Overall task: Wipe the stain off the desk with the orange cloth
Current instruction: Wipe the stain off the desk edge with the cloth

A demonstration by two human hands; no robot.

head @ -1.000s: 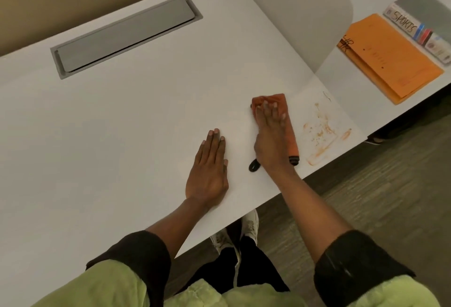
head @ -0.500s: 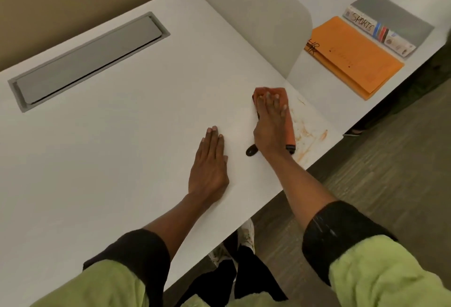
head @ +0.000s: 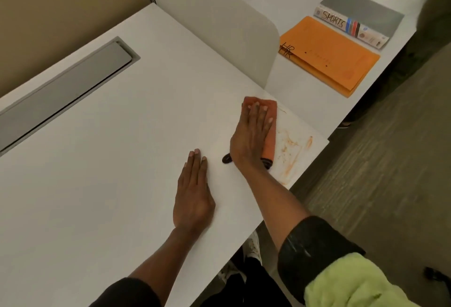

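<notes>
An orange cloth (head: 270, 145), folded into a long strip with a black edge, lies on the white desk (head: 122, 160) near its right front corner. My right hand (head: 251, 135) presses flat on top of the cloth, fingers together and pointing away from me. Orange smears of the stain (head: 291, 152) mark the desk just right of the cloth, running down to the front edge. My left hand (head: 194, 196) rests flat on the desk, palm down, a little left of the cloth and holding nothing.
A white divider panel (head: 219, 33) stands at the desk's right side. Beyond it, on the neighbouring desk, lie an orange folder (head: 329, 55) marked HR and a grey binder (head: 358, 18) labelled SPORTS. A grey cable hatch (head: 66, 91) sits at the back left. Floor lies below the front edge.
My right hand has slid the cloth a little to the right, over the stain's left part. My left hand has stayed flat in place. The camera view has shifted.
</notes>
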